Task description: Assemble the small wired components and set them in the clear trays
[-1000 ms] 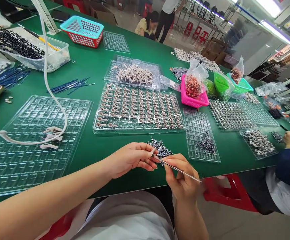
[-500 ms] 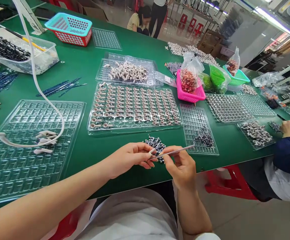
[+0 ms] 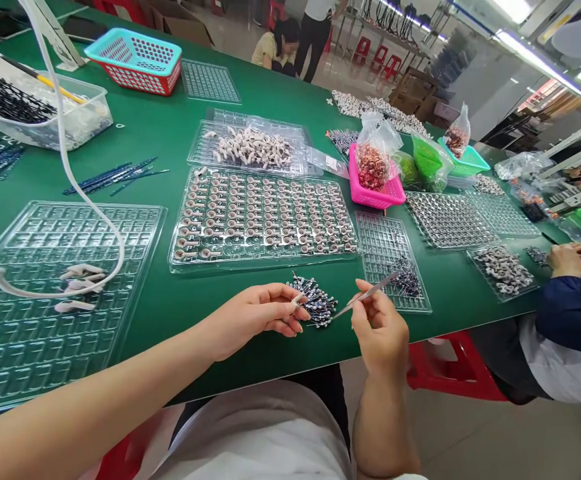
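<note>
L hand is partly closed, thumb & index pinching a small white piece, other fingers loosely curled below; the piece sits just above the near side of the desk, by the L edge of a heap of dark parts. R hand is half-curled, gripping slim metal tweezers btwn thumb & fingers; the tips point down-L at the R side of the heap, apart from the white piece; can't tell if they touch any part. Hands are apart, approx level w/ each other. Re labels: a white label shows on a clear plastic strip by the pink basket, w/ print too small to read; any marks on the dark parts are likewise illegible. Beyond the heap, a clear tray holds rows of round-ended pieces, most pockets filled, some gaps in the near rows. Behind it, more white pieces lie piled on stacked trays. To the R, a smaller tray has dark bits on its near half; to the L, a big tray carries a few loose white pieces, w/ a white cable looping over it.
</note>
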Motion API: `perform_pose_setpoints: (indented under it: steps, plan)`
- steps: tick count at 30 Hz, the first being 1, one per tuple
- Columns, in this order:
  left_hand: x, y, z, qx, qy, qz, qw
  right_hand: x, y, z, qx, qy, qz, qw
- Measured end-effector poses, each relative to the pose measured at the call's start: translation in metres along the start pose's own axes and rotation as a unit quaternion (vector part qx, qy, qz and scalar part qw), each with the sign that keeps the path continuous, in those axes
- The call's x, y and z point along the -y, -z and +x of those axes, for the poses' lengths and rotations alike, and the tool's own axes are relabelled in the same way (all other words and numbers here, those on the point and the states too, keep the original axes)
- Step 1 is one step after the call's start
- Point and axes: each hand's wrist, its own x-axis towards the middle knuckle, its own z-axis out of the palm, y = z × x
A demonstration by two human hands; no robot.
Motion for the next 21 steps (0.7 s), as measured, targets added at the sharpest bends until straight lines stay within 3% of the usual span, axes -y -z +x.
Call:
perform_pose_setpoints:
  steps: [6,11,13,16,21]
  plan:
    - [-0.001,-0.001,-0.002,-0.005,-0.001,-0.017,1.000,-0.018,0.000,0.011,0.026,0.039,-0.258,0.965]
    - [0.000,-0.001,-0.001,-0.003,0.007,-0.024,1.000,-0.028,-0.005,0.010,0.031,0.079,-0.357,0.930]
    - [0.000,-0.001,0.000,-0.002,0.011,-0.019,1.000,-0.026,-0.005,0.007,0.015,0.104,-0.343,0.933]
    - [0.001,-0.001,-0.001,0.014,0.016,-0.006,1.000,-0.012,-0.006,-0.001,0.011,0.166,-0.232,0.958]
    - [-0.001,-0.002,-0.002,0.069,0.026,0.026,0.997,0.011,-0.018,-0.013,0.150,0.209,0.007,0.966]
